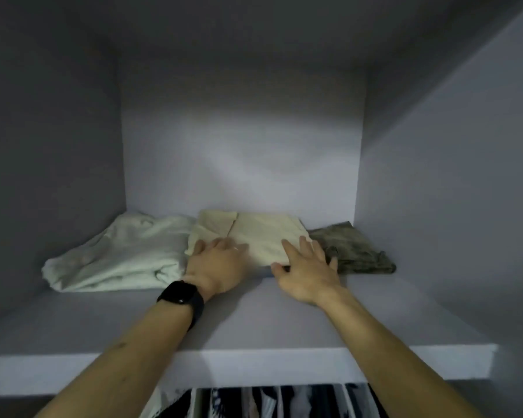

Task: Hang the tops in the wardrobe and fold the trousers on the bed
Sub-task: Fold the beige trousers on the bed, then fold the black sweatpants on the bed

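Trousers (263,236), cream and folded, lie at the back of the wardrobe shelf (254,321), in the middle. Both hands rest flat on them, probably to square the fold and seat it in the gap. The left hand (216,267) lays its fingers close together on the left half. The right hand (307,273) spreads its fingers over the right edge, thumb at the front hem. A pale garment (118,254) touches the left side and a camouflage one (354,248) the right, leaving little room. Hung tops (269,399) show below the shelf.
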`<state>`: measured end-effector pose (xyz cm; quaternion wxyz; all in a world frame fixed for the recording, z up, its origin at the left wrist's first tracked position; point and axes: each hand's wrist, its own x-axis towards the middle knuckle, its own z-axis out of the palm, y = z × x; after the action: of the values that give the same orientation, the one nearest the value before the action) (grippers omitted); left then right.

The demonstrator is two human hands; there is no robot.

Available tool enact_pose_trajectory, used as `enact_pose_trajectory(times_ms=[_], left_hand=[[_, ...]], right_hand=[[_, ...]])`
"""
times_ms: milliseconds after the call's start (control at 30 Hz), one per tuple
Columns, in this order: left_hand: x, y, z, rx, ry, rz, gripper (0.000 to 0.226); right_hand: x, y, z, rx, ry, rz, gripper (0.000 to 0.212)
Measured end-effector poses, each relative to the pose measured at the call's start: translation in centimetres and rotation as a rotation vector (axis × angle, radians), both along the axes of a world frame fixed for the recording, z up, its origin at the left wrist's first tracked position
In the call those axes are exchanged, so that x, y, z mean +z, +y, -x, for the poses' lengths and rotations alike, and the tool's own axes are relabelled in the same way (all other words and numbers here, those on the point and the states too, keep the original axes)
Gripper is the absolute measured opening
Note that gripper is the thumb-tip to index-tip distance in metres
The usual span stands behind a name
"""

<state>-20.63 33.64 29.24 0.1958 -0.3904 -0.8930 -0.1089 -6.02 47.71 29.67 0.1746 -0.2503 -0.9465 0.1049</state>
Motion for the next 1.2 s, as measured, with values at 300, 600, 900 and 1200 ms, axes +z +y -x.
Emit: enact_pose_trajectory(times_ms=[300,600,900,1200], left_hand=[[-9.4,-15.8,-18.2,0.177,0.004,-0.433,0.055],[-25.9,-35.0,-38.8,0.791,-0.258,-0.432,0.048],[-35.3,-52.4,-60.6,1.409,-0.427,-0.573,0.046],[-38.8,-65.6,-71.1,1.728,-0.489,-0.724,0.049]], right_hand=[[-9.8,-13.6,-13.2,0.595,0.969,0.162,0.032],[-22.7,-29.6,-20.6,1.018,0.519,0.496,0.026],[-32.6,-49.7,-32.2,1.549,-0.142,0.500,0.026],[-34.2,-66.3,-37.7,1.802,-0.432,0.303,0.034]])
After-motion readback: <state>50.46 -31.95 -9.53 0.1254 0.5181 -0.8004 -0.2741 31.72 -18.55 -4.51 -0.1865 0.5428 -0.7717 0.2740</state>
